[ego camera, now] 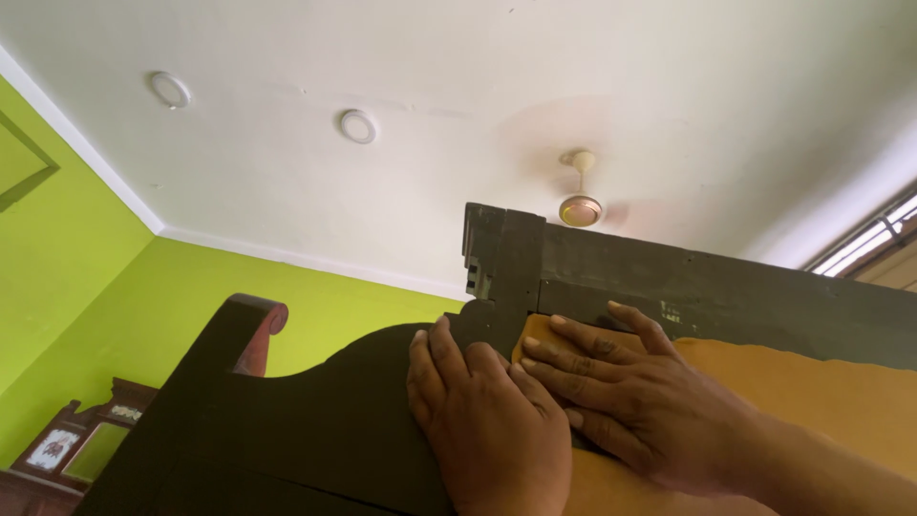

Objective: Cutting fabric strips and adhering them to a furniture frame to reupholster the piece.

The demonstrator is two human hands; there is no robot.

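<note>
My left hand (482, 420) lies flat on the curved top of a dark wooden furniture piece (306, 420), fingers pointing up toward its carved corner post (501, 268). My right hand (635, 397) presses flat on a mustard-yellow cloth (821, 392), its fingertips at the cloth's upper left corner just under a dark wooden rail (745, 296). Both hands touch each other side by side. Neither hand grips anything; the fingers are stretched out.
A spinning ceiling fan (581, 205) hangs above the rail. Two round ceiling lights (357, 126) sit in the white ceiling. Green walls stand at left, with a small carved wooden cabinet (81, 444) low at the left. A window (874, 239) shows at right.
</note>
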